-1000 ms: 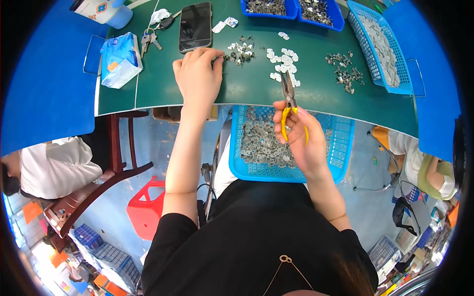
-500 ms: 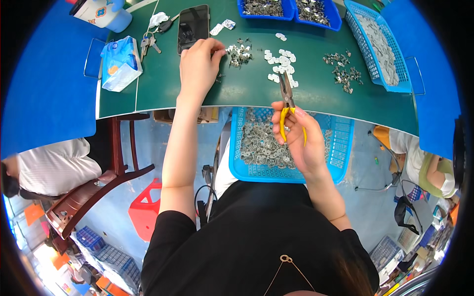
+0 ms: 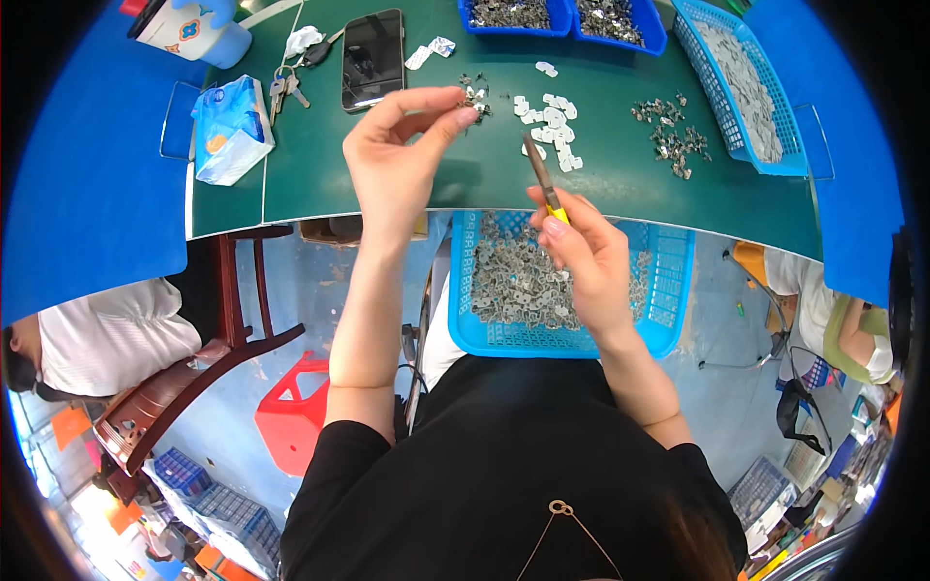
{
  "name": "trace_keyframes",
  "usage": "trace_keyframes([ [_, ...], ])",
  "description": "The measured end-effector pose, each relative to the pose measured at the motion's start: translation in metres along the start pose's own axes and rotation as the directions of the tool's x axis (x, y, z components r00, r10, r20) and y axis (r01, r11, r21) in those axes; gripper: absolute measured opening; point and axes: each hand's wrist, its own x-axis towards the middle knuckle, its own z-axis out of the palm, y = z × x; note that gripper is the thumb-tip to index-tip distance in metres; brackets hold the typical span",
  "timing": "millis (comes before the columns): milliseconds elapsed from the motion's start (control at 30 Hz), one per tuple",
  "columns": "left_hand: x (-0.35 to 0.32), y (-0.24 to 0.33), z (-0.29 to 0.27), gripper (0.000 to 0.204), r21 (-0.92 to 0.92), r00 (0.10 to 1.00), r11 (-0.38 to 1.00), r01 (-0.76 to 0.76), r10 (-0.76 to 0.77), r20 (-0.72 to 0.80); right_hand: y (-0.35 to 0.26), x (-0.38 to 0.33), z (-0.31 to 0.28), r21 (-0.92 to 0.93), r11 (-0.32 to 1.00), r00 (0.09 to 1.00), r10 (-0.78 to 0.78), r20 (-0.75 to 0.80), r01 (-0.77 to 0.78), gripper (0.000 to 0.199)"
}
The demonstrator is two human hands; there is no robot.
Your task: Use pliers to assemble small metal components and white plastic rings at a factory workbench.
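My left hand (image 3: 397,145) is above the table, with thumb and index finger curved into a pinch beside a small pile of shiny metal pieces (image 3: 476,96). Whatever sits between those fingertips is too small to make out against the pile. My right hand (image 3: 588,252) is closed around yellow-handled pliers (image 3: 544,179), whose dark jaws point up and away from me. Most of the handles are hidden in the palm. Just beyond the jaws lie several flat white pieces (image 3: 552,118) in a loose cluster.
A blue basket of metal parts (image 3: 465,334) rests at my lap below the table edge. More metal pieces (image 3: 678,145) lie to the right, near another blue basket (image 3: 796,145). Blue bins (image 3: 639,48) stand at the back. A phone (image 3: 373,58), keys (image 3: 288,87) and tissue pack (image 3: 232,131) are left.
My left hand has moved right and slightly toward me, its pinch turning into view. The pliers have shifted slightly left and turned edge-on, their handles now mostly covered by my right hand.
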Motion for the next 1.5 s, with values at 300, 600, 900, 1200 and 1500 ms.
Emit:
trace_keyframes([
  [300, -0.027, 0.012, 0.009, 0.019, -0.106, 0.998, 0.993, -0.059, 0.059, -0.003, -0.009, 0.000, 0.008, -0.044, 0.994, 0.994, -0.100, 0.038, 0.102, 0.032],
  [600, -0.027, 0.008, 0.009, 0.019, -0.017, 0.984, 0.984, -0.179, 0.179, 0.016, -0.008, -0.004, 0.007, -0.063, 0.993, 0.995, -0.097, 0.016, 0.098, 0.031],
  [900, -0.028, 0.012, 0.010, 0.016, 0.065, 0.971, 0.969, -0.238, 0.237, 0.034, -0.008, -0.003, 0.008, -0.084, 0.989, 0.993, -0.122, 0.003, 0.122, 0.028],
  [1200, -0.029, 0.013, 0.010, 0.015, 0.083, 0.971, 0.968, -0.238, 0.234, 0.059, -0.011, -0.003, 0.010, -0.119, 0.988, 0.995, -0.097, -0.014, 0.095, 0.026],
  [1500, -0.030, 0.019, 0.013, 0.019, -0.192, 0.984, 0.967, 0.167, -0.151, 0.094, -0.011, -0.005, 0.008, -0.259, 0.954, 0.986, -0.166, -0.029, 0.153, 0.025],
])
